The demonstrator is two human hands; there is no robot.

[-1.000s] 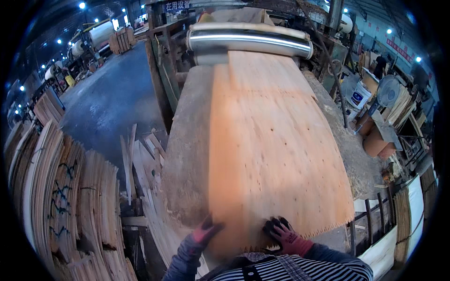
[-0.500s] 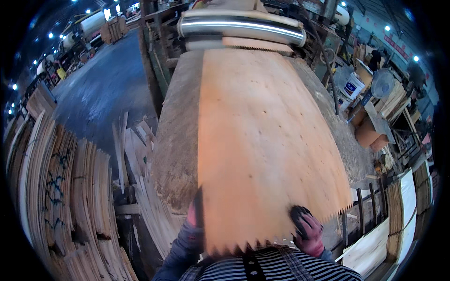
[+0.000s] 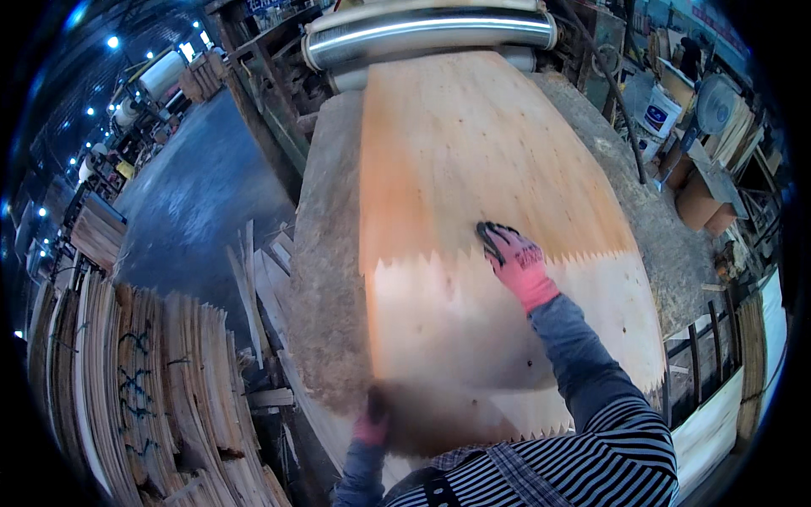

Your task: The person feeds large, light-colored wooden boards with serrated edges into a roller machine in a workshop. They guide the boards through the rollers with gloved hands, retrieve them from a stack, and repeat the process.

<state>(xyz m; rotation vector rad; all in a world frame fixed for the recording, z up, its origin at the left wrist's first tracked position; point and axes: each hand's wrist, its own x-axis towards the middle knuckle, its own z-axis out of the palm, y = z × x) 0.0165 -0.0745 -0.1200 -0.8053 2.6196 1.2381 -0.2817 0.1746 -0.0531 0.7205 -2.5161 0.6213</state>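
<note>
An orange-tinted wood veneer sheet (image 3: 490, 144) lies on the worn table, its far end at the shiny roller (image 3: 431, 35). Its jagged near edge meets a paler veneer sheet (image 3: 473, 308), which reaches back to my body. My right hand (image 3: 515, 264), in a pink and black glove, rests on the veneer at that jagged edge with its fingers stretched out. At the left edge of the paler sheet, near its close corner, is my gloved left hand (image 3: 372, 420). Motion blurs its fingers, so its grip is unclear.
Upright stacks of veneer strips (image 3: 160, 380) stand to the left, beside loose offcuts (image 3: 262, 296). Bare tabletop (image 3: 325, 253) shows along the veneer's left side. At the right are a white bucket (image 3: 661, 112), a fan (image 3: 715, 107) and cardboard boxes (image 3: 699, 203).
The orange-tinted sheet has slid away toward the roller, and the paler sheet now shows behind it. My right hand has moved forward and left onto the jagged edge. My view has shifted.
</note>
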